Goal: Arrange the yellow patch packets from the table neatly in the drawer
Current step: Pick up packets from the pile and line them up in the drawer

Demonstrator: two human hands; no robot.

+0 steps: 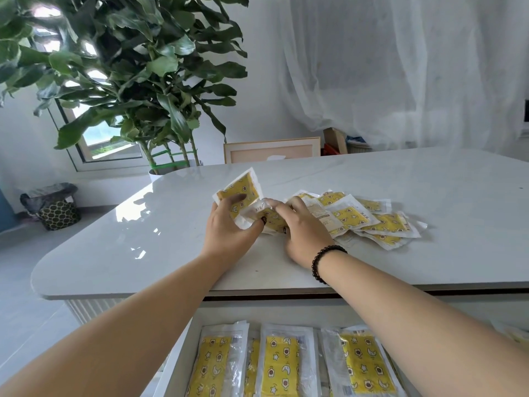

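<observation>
A person leans over a white marble bench (372, 173), both bare arms reaching forward from the bottom of the view. The left hand (229, 224) has its grip closed around a small fan of yellow patch packets (243, 193), thumb underneath and fingers over the top, with the packets tilted up off the bench, probably so that more can be stacked against them. The right hand (303, 233), with a dark beaded bracelet (326, 262) at its wrist, lies palm down just beside the left grip; its fingers curl over a crumpled packet (272, 217) between the two hands, apparently pinching it to pass it across, though how firmly it holds cannot be told. Just to the right of the right grip, touching it, a loose pile of packets (372, 222) lies overlapping and askew on the bench, still to be gathered. Well below both grips, nearest the person, the open drawer (183, 339) under the bench edge holds rows of packets (282, 362) laid flat, side by side and face up, so the arranging looks partly done. Beyond the bench stand a large leafy plant (137, 67), a framed board (272, 150) and sheer white curtains (400, 67)
</observation>
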